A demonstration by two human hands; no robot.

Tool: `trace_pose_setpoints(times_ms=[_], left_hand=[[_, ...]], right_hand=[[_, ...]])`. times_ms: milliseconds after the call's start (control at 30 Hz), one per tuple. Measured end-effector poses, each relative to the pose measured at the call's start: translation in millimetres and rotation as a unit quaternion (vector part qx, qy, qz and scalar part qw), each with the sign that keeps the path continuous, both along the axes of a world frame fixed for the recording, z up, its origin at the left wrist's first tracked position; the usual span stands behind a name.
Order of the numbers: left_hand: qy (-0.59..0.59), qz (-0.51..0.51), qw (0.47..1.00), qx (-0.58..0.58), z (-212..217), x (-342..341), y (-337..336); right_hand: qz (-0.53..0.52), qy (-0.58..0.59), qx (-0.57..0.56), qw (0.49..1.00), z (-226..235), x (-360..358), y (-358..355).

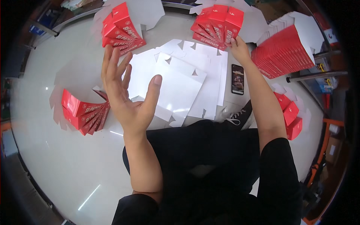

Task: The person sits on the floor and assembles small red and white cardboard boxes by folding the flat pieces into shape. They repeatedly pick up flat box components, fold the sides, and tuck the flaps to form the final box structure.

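Observation:
My left hand (129, 90) is raised in the air above the floor, fingers spread and holding nothing. Behind it lie flat white cardboard blanks (180, 86) with notched edges, overlapping one another. My right arm reaches far forward, and my right hand (240, 49) pinches the lower right corner of a red carton (233, 28). That carton stands at the right end of a fanned group of nested red cartons with white flaps. A second fanned group of red cartons (122, 30) stands at the far left, beyond my left fingertips.
A long row of nested red cartons (283, 52) lies at the far right. More red cartons stand at left (86, 112) and right (290, 114). A phone (237, 79) lies by my right forearm, near my shoe (240, 117). Metal-legged shelving borders the tiled floor.

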State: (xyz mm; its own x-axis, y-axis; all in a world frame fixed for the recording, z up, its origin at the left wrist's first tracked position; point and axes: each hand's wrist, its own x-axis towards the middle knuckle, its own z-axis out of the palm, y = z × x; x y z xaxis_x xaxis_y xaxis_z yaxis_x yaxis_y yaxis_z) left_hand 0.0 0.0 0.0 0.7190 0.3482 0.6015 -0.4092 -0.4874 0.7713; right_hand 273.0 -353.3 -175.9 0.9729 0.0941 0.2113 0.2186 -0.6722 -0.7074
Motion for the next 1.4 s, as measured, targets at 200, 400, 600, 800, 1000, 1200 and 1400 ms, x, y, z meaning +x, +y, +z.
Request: trace_pose_setpoints(times_ms=[200,400,600,800,1000,1200,1400], left_hand=[[-0.033,0.011,0.998,-0.044,3,3,26],[-0.045,0.022,0.993,-0.109,2,-1,28],[-0.059,0.051,0.981,-0.175,6,-7,40],[-0.035,0.069,0.962,-0.262,12,-10,46],[0.084,0.075,0.956,-0.270,9,-12,47],[0.268,0.103,0.947,-0.144,3,-16,52],[0.227,0.141,0.953,-0.141,-4,-17,45]], right_hand=[[0.014,-0.015,0.058,0.998,6,15,31],[0.020,0.057,-0.026,0.998,-5,33,19],[-0.119,-0.063,0.039,0.990,16,-21,71],[-0.069,0.155,-0.007,0.986,-13,-124,122],[0.083,0.120,-0.202,0.968,-14,-162,121],[0.094,-0.019,0.062,0.993,83,-195,112],[-0.098,-0.135,0.424,0.890,170,-256,98]])
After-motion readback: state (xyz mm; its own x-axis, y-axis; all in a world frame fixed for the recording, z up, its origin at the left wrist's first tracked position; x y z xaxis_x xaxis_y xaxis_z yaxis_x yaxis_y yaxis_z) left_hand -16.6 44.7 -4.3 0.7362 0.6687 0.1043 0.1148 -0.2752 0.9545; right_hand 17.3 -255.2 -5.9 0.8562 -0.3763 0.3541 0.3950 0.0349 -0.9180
